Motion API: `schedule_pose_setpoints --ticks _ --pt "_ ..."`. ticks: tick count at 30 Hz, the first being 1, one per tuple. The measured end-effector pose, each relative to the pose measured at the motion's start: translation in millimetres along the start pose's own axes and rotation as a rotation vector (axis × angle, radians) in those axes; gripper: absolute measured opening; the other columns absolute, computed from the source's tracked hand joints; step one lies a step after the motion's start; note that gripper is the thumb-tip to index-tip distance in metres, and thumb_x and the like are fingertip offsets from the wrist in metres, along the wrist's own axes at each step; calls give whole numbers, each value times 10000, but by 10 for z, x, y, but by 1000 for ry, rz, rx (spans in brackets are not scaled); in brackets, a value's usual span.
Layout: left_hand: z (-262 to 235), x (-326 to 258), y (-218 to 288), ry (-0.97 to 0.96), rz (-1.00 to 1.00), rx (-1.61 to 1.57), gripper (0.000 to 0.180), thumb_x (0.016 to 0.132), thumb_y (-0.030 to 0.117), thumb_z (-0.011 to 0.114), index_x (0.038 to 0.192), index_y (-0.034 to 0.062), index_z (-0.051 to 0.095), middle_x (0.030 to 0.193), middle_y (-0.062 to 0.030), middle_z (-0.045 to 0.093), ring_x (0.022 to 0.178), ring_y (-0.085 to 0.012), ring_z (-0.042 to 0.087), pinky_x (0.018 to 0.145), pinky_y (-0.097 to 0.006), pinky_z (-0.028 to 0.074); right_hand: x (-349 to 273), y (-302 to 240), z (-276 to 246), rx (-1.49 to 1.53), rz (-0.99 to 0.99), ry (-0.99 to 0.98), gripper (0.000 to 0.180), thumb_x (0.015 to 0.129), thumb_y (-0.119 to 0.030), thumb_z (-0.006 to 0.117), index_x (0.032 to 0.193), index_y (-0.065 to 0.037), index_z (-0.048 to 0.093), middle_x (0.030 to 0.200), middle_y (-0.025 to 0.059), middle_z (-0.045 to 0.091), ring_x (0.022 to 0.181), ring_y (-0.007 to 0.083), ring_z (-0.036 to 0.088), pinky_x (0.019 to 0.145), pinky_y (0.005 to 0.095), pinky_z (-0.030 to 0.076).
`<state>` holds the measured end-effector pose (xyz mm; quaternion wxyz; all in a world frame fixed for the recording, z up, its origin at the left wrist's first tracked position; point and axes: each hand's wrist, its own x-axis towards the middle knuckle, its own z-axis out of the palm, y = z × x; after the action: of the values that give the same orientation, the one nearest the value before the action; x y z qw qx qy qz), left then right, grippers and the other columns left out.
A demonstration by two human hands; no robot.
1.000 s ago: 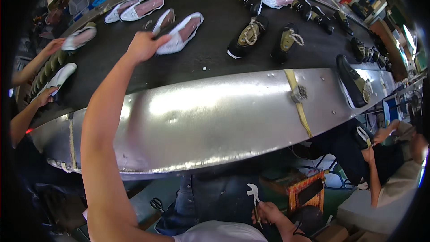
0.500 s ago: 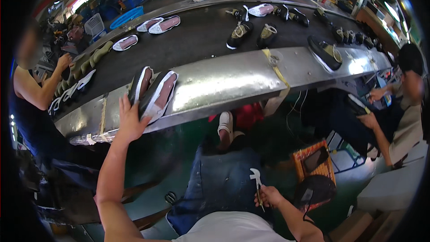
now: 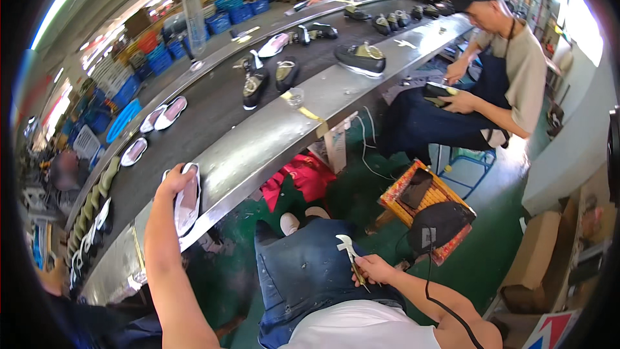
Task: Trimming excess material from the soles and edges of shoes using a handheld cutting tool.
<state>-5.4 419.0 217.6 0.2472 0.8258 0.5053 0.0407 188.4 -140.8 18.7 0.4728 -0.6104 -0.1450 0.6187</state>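
My left hand (image 3: 173,181) is at the metal edge of the conveyor, its fingers bent round the upper end of a shoe (image 3: 188,203). The shoe lies bottom up, showing a pinkish base with a white rim. My hand hides its far side, and I cannot tell whether a second shoe is under it. Over my lap, my right hand (image 3: 373,269) is closed round pincers (image 3: 347,245) with a pale, hammer-like metal head. Their slim handles point down past my fingers.
Several shoes, including a black one (image 3: 361,58), stand along the dark belt (image 3: 213,113). On my right sits a person (image 3: 523,77) working on a dark shoe (image 3: 439,92). Nearer are an orange woven stool (image 3: 416,197) holding a phone and a black cap-like thing (image 3: 442,225). Cardboard boxes (image 3: 539,245) stand lower right.
The view has swung to the right, bringing the seated person further in. My left hand has gone from lying spread against two shoes to gripping one. My right hand still holds the pincers.
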Motion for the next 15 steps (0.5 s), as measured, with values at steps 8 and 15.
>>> schedule_pose_setpoints --ticks 8,15 --pt "1443 -1736 -17 94 241 -1139 723 879 380 681 1454 47 398 1410 -97 482 1275 -233 468 1083 -380 364 -121 -327 211 -417 -129 49 465 903 -447 660 991 5 594 873 119 692 739 209 699 674 339 542" --pt "2503 -2678 522 -148 363 -1040 609 998 250 484 1527 53 255 1450 -120 435 1294 -236 446 1105 -342 322 77 -597 743 -783 -586 220 774 739 -496 796 1171 75 500 1017 289 652 997 417 640 857 451 496"
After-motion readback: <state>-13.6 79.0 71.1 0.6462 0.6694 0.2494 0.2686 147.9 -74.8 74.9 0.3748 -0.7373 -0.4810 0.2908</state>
